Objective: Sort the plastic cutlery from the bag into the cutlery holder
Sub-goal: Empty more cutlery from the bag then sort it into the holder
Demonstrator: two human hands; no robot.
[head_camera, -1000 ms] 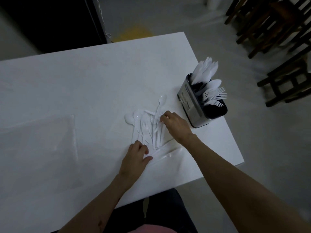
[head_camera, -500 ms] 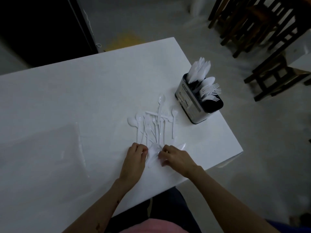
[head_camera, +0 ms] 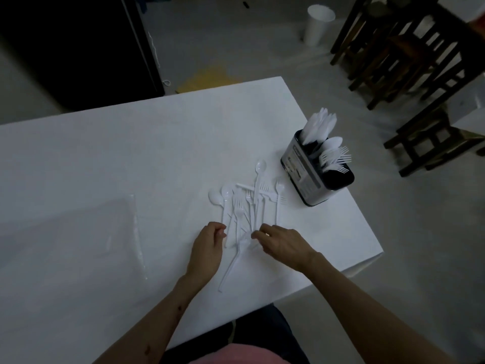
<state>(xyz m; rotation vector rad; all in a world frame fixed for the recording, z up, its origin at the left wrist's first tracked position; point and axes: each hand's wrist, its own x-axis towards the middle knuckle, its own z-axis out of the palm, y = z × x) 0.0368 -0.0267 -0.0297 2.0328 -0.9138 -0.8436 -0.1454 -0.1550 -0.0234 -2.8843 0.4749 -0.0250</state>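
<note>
You're at a white table (head_camera: 131, 158) filling the centre and left of frame, in a dim room w/ grey floor. Dark wooden chairs (head_camera: 409, 56) sit upper right, a white cup (head_camera: 318, 24) on the floor at top centre, a yellow patch (head_camera: 207, 78) on the floor just past the table's far edge. The clear plastic bag (head_camera: 78, 237) lies flat at left, well apart from your hands.

The pile of white plastic cutlery (head_camera: 248, 203) (spoons, forks) is spread centre-right, just above both hands. Your left hand (head_camera: 207, 252) is curled at the pile's near edge; can't tell if it pinches anything. Your right hand (head_camera: 282, 244) is just beside it, fingertips curled onto the handle ends; grip unclear. One long piece (head_camera: 231, 269) runs down btwn the hands. The metal cutlery holder (head_camera: 312, 172) stands right of the pile near the table's right edge, already holding knives, spoons & forks.
</note>
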